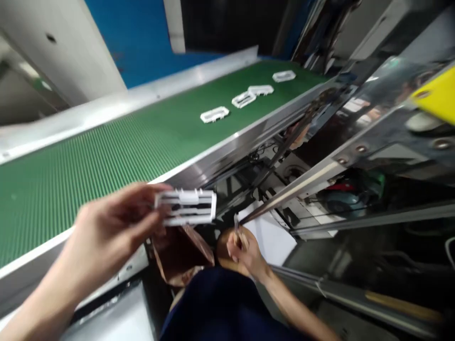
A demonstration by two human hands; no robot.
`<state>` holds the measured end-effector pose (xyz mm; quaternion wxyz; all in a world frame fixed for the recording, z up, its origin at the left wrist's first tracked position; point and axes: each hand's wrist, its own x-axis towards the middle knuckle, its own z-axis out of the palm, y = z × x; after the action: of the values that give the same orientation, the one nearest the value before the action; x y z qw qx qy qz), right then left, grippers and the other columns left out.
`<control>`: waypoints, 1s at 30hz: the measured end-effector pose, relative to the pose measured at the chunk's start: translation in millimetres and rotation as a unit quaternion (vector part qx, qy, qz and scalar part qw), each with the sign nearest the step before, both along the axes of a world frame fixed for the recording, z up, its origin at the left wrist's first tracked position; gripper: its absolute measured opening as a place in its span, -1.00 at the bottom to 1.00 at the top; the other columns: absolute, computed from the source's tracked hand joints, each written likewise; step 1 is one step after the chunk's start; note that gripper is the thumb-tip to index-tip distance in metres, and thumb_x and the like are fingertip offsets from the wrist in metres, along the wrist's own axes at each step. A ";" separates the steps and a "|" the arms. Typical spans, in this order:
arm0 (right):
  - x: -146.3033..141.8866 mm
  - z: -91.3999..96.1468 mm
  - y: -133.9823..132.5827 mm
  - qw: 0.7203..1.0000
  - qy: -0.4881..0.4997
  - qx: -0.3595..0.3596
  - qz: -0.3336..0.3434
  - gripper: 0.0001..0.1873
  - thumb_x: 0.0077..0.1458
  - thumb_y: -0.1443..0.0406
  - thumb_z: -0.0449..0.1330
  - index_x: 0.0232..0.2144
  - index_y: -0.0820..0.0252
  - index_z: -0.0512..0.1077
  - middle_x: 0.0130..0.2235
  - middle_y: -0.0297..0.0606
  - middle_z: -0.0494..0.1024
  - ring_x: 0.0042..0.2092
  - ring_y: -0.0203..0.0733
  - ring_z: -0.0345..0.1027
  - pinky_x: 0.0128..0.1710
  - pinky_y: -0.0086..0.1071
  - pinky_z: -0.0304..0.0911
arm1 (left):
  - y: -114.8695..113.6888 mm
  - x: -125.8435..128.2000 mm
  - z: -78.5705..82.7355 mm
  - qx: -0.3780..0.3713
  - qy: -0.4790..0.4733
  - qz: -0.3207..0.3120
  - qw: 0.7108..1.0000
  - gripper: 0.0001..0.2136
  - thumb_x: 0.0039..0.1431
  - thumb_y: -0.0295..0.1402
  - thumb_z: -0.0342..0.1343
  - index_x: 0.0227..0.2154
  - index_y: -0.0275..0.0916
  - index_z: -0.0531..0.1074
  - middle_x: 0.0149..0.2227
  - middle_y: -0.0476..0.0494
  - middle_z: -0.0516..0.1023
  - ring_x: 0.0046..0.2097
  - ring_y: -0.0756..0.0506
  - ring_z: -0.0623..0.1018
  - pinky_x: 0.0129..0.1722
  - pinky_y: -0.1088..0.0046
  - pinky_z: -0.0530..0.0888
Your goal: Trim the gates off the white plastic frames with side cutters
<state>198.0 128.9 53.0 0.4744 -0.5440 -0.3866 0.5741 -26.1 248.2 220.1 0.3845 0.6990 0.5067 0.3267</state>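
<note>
My left hand (110, 232) pinches a white plastic frame (188, 196) by its left end, between thumb and fingers. The frame has long slots and small tabs on its upper edge, and is held up in front of the near rail of a green conveyor belt (106, 156). Lower and to the right, my right hand (250, 255) is closed around a thin tool (236, 221) whose tip points upward; its exact kind is too blurred to tell. Several similar white frames (206, 117) lie on the belt further off, two of them touching.
A metal rail (199, 173) edges the belt. Below it stands an open brown bag (204, 246), beside a round wooden surface (223, 248) and white sheets (272, 234). Metal bars (295, 187) cross the right side; a blue machine panel (142, 42) stands behind the belt.
</note>
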 end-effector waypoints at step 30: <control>-66.4 8.7 34.4 0.964 0.018 -0.127 0.231 -0.66 -0.18 0.21 0.32 -0.45 0.22 0.24 -0.54 -0.46 0.26 -0.53 -0.43 0.14 -0.57 -0.53 0.07 | -140.2 -47.9 -183.0 -0.397 -0.360 0.175 0.826 -0.59 -0.04 -0.34 0.28 -0.08 -0.27 0.44 -0.32 -0.16 0.55 -0.35 -0.06 0.49 -0.41 0.51 0.44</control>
<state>131.7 163.3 61.7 0.2626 -0.4851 -0.4168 0.7225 -74.0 108.0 37.1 0.7207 0.2184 0.5317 0.3876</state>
